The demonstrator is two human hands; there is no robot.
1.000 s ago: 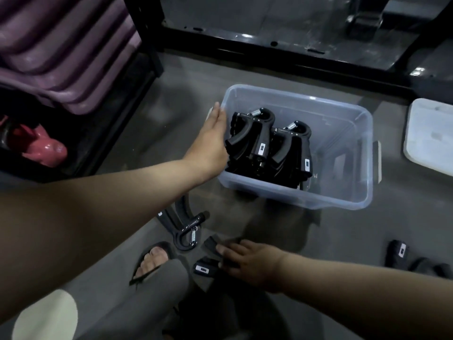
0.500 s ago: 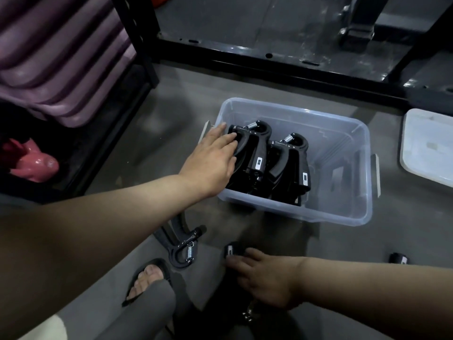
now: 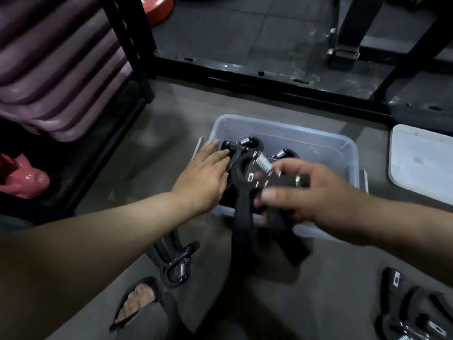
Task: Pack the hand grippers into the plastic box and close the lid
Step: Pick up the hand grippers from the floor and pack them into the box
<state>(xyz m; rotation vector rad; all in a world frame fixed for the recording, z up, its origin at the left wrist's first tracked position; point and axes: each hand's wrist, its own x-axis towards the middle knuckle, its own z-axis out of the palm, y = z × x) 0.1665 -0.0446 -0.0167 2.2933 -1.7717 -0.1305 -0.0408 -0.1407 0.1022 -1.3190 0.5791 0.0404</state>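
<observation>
Head camera: A person's left hand (image 3: 203,175) lies flat, fingers straight, on the black spring-loaded hand grippers (image 3: 245,147) stacked at the left end of a clear plastic box (image 3: 294,134), which stands open on the grey floor (image 3: 171,123). The right hand (image 3: 318,200), blurred, curls its fingers round the top of 1 more black hand gripper (image 3: 242,217), held over the box's near edge with its silver spring uppermost and its 2 handles hanging down in front of the near wall. The translucent white lid (image 3: 421,163) lies on the floor off the box's right end, apart from it. Another loose gripper (image 3: 174,261) lies by the near left corner of the box, beside a sandalled foot (image 3: 139,298); further grippers (image 3: 411,310) lie at the lower right. A pink kettlebell (image 3: 22,177) and purple rolled mats (image 3: 49,57) sit on a black rack (image 3: 130,45) at left.
</observation>
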